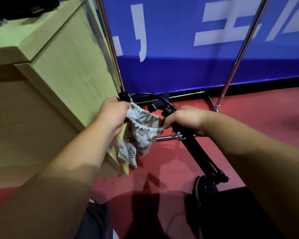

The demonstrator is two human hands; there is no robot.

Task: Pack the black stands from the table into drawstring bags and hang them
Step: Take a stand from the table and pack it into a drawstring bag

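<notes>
Both forearms reach forward and down. The left hand point(113, 116) pinches the gathered left rim of the leaf-printed drawstring bag point(140, 135); the right hand point(185, 120) is curled round the shaft of 1 black stand point(195, 147), its fingertips at the bag's right rim, so the mouth is held open between the 2 hands. The stand lies outside the bag and slants down toward a dark shoe point(202, 187). The wooden table point(50, 54) edge stands just left; chrome rack poles point(231, 69) and a blue banner point(197, 71) stand behind, above a red floor point(257, 126).
</notes>
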